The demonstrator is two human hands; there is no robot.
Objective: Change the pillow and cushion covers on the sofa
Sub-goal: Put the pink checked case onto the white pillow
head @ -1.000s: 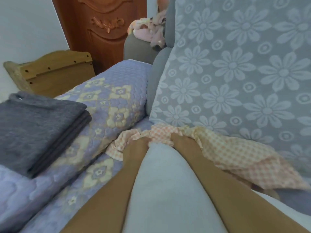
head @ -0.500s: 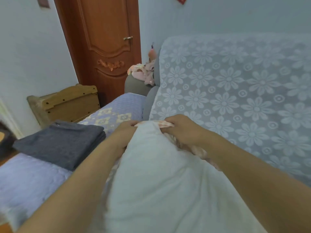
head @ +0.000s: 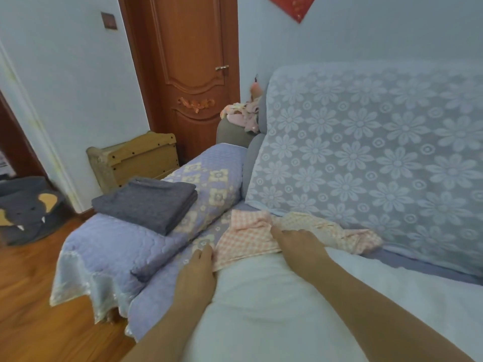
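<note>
A bare white pillow [head: 274, 304] lies lengthwise on the sofa seat in front of me. A pink checked cover [head: 248, 236] is over its far end and trails off, bunched, toward the right [head: 347, 233]. My left hand [head: 198, 270] holds the cover's edge at the pillow's left side. My right hand [head: 298, 244] lies on top of the pillow, its fingers curled over the cover's hem. A stack of folded grey covers [head: 149, 202] sits on the purple quilted armrest [head: 109, 246] to the left.
The sofa back [head: 379, 158] wears a grey flowered throw. A pile of pink cloth [head: 240, 116] lies on the far armrest. A wooden box [head: 136, 160] and a brown door [head: 188, 74] stand behind. A grey elephant bag [head: 26, 205] sits on the wood floor at left.
The view has pulled back and up. The pillow has come down onto the seat, and the pink cover now reaches over its far end, with both hands further apart at the hem.
</note>
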